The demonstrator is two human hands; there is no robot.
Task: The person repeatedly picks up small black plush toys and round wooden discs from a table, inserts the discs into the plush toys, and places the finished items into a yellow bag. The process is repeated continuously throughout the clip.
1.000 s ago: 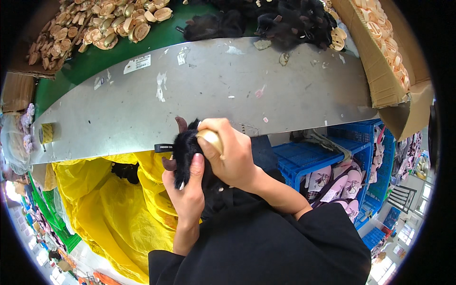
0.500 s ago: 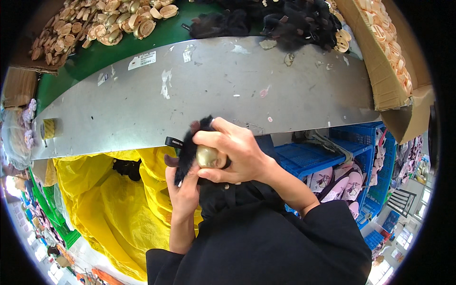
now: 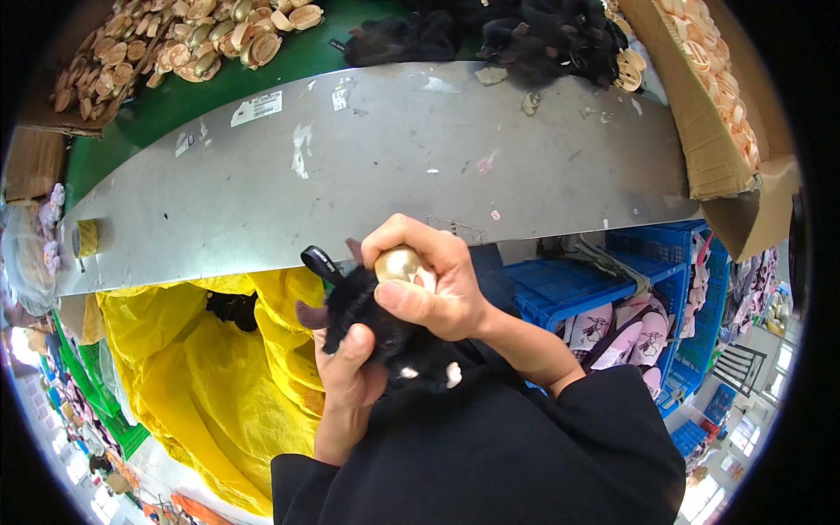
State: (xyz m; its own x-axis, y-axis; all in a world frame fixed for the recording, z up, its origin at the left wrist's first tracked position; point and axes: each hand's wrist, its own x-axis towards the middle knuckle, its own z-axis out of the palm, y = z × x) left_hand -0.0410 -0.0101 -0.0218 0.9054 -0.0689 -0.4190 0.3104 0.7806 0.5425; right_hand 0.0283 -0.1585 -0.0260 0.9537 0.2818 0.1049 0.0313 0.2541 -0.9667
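Note:
My left hand point(image 3: 348, 378) grips a black furry plush piece point(image 3: 372, 308) from its near left side, the thumb pressed on the fur. Brownish ears, a black ribbon tag point(image 3: 320, 262) and small pale bits at its lower end stick out from it. My right hand point(image 3: 448, 293) is closed around a shiny gold rounded shell piece point(image 3: 398, 262), thumb in front and fingers curled behind. That shell sits right at the upper right of the plush; whether it is attached to the fur is hidden by my fingers.
A grey metal worktop point(image 3: 385, 166) spans ahead. Beyond it lie loose beige and gold shells point(image 3: 201, 44) and black plush pieces point(image 3: 560, 44). A cardboard box point(image 3: 700, 131) of beige parts stands right. Below are a yellow bag point(image 3: 192, 376) and blue crates point(image 3: 569, 293); a tape roll point(image 3: 86, 238) sits left.
The plush has turned and lowered, so more black fur and the pale bits show. My right hand now wraps the gold shell higher up, and my left hand has moved down slightly.

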